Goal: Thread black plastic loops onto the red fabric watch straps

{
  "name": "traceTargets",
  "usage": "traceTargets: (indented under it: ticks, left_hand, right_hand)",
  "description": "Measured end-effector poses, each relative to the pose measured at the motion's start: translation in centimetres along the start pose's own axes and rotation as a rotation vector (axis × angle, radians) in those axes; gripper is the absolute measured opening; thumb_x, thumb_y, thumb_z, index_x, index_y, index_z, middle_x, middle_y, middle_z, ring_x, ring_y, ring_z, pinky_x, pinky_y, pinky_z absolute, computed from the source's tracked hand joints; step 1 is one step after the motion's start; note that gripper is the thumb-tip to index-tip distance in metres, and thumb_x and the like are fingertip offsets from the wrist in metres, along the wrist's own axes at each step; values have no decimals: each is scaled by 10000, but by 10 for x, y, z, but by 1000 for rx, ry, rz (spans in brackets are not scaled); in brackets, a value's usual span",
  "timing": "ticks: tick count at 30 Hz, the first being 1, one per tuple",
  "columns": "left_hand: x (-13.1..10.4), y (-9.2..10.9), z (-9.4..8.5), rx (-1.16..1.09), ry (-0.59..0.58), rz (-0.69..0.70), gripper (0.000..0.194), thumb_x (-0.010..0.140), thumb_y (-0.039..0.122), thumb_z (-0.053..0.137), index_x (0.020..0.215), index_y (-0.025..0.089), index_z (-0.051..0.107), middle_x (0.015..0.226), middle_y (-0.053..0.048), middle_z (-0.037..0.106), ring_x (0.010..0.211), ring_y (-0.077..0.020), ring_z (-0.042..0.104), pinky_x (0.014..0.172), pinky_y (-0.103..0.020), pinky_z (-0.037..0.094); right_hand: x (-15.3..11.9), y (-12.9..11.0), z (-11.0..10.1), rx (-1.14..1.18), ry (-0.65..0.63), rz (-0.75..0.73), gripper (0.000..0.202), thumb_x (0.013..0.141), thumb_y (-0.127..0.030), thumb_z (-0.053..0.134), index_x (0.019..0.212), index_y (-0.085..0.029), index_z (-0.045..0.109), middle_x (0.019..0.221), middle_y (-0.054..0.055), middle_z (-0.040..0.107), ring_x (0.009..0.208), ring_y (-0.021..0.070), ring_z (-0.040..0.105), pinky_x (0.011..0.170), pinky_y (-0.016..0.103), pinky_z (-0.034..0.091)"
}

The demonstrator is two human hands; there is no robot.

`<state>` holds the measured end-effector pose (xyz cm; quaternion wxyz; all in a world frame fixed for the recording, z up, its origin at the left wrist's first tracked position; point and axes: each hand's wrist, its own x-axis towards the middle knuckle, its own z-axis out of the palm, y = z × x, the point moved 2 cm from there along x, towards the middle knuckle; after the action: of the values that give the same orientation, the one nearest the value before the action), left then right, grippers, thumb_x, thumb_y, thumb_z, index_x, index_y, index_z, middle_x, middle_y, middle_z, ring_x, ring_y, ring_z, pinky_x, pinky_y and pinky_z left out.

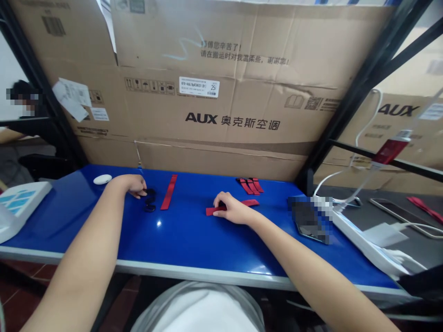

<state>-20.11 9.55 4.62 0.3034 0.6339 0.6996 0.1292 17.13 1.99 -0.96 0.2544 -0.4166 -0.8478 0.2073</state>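
Observation:
My left hand [133,185] rests on the blue table [194,240], fingers curled beside small black parts [150,201]; whether it grips one is unclear. A long red strap [169,192] lies just right of those parts. My right hand [232,208] presses down on a short red strap [213,210], with another red piece [249,202] just beyond the fingers. A small pile of red straps [250,185] sits further back.
A white oval object [102,179] lies at the back left. A white device with blue keys [19,203] sits at the left edge. A power strip [360,235], cables and a phone [391,210] lie right. Cardboard boxes [221,92] wall the back. Another person sits far left.

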Motion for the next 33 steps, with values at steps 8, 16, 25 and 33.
traceTargets:
  ticks: [8, 16, 25, 33]
  left_hand:
    - [-4, 51, 37, -371, -123, 431, 377, 556, 271, 836, 890, 169, 694, 770, -38, 690, 708, -172, 644, 654, -270, 506]
    - [-14, 96, 107, -663, -268, 540, 381, 726, 383, 784, 974, 133, 637, 808, -67, 680, 776, -202, 696, 770, -370, 565]
    - [-30, 115, 132, -842, -313, 612, 414, 721, 341, 806, 1074, 151, 704, 956, -63, 664, 814, -154, 666, 832, -344, 572]
    - [-27, 115, 141, -903, -281, 548, 365, 647, 293, 854, 952, 140, 724, 868, -62, 683, 773, -132, 631, 674, -245, 528]
  right_hand:
    - [22, 22, -21, 406, -112, 236, 99, 758, -270, 657, 783, -175, 643, 733, 18, 645, 676, 148, 544, 654, 273, 380]
    - [35, 10, -14, 569, -15, 356, 85, 763, -224, 613, 707, -172, 576, 636, 21, 626, 533, 111, 501, 549, 245, 368]
    - [27, 5, -15, 403, 22, 125, 176, 831, -354, 547, 779, -187, 569, 597, -23, 583, 516, 105, 441, 526, 239, 308]
    - [24, 1, -24, 476, -10, 36, 214, 823, -397, 581, 815, -183, 581, 612, -23, 565, 568, 117, 474, 560, 245, 333]
